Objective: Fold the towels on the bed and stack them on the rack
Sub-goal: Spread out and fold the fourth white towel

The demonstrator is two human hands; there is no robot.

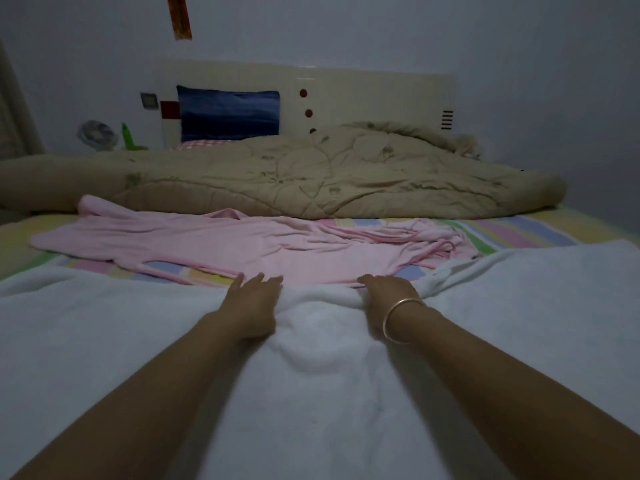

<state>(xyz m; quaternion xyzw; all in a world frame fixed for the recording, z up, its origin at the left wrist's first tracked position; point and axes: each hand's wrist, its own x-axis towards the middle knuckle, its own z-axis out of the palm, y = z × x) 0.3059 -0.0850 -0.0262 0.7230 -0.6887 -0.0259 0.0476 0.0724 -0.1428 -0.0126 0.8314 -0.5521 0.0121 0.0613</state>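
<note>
The white towel (519,323) lies spread along the near edge of the bed (540,230), left hand (252,303) flat on its far hem with fingers apart, right hand (388,296) with fingers clamped on bunched hem; best grip both sides evenly and fold squarely, clear of the pink towel (214,240).

White towel (485,323): thick fluffy terry cloth is seen, matt, deep pile. Pink towel (207,240): thinner soft cloth, matt, creased, edge bound with a narrow piped hem. Quilt (311,174): padded, stitched beige cloth, matt, much crumpled. Sheet (519,230): flat woven cloth in pastel stripes, smooth. Pillow (228,112): a satin-like sheen is noted on the dark blue cover. Headboard (381,95): hard smooth cream panel, glossy; material cannot be told. Bangle (398,317): polished gold-coloured metal, shiny. Wall (415,29): matt painted surface.
</note>
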